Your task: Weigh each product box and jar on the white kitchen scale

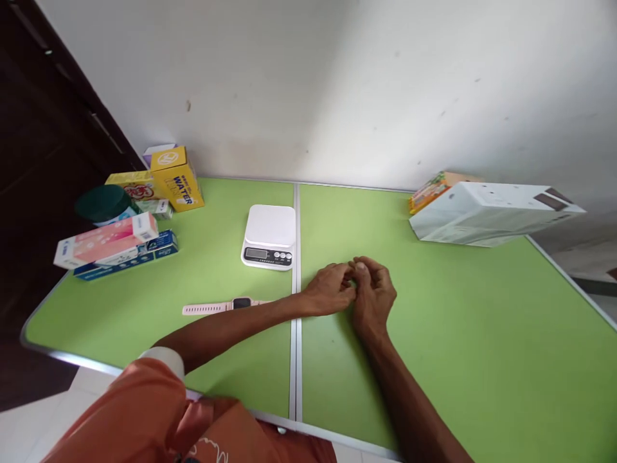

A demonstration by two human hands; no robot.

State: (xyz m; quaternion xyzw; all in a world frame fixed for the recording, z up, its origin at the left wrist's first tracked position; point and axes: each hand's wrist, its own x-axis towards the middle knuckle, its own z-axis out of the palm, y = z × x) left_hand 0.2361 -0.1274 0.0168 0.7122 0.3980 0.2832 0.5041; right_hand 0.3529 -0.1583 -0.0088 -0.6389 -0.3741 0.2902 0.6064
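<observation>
My left hand (331,288) and my right hand (373,292) meet over the green table, just right of its centre seam. The fingers of both are curled and pressed together at the tips. Whatever may be between them is hidden or too small to make out. A white digital kitchen scale (270,235) lies left of the hands, its platform bare and its display dark. Nearer to me is a smartwatch (241,303) with a pale pink strap, laid out flat. My left forearm passes over the right end of the strap.
At the left stand a yellow box (177,180), a dark green-lidded jar (107,204), a pink-and-white box (108,239) and a blue box (130,256) under it. A white box (482,212) leans at the back right beside an orange box (431,191). A wall (337,90) rises behind the table (463,334).
</observation>
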